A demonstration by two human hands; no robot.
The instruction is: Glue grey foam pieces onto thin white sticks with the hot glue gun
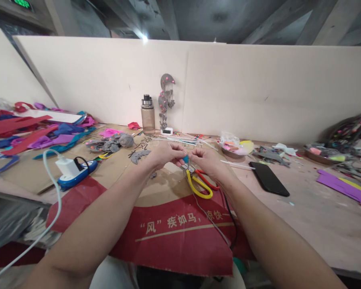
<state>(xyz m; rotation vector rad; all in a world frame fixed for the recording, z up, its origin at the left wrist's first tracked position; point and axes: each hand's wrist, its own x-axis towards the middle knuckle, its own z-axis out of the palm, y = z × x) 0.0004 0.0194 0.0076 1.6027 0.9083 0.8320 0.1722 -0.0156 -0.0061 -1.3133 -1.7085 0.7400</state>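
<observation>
Both my hands meet over the cardboard sheet (168,188), just above the scissors. My left hand (170,154) is closed, its fingers pinching a small blue piece (185,159). From the other side my right hand (203,160) is pinched close against the same piece, with a thin grey cord (205,212) hanging below; what exactly its fingertips grip is too small to tell. Scissors with yellow handles (209,194) and a red-handled tool (206,181) lie under my hands. A grey felt piece (140,155) rests left of them.
A bottle (148,118) and small clock (166,131) stand at the back by a hanging grey ornament (165,100). Coloured felt scraps (33,132) and a blue power strip (78,176) are left. At right lie a black phone (269,178) and a dish (234,150).
</observation>
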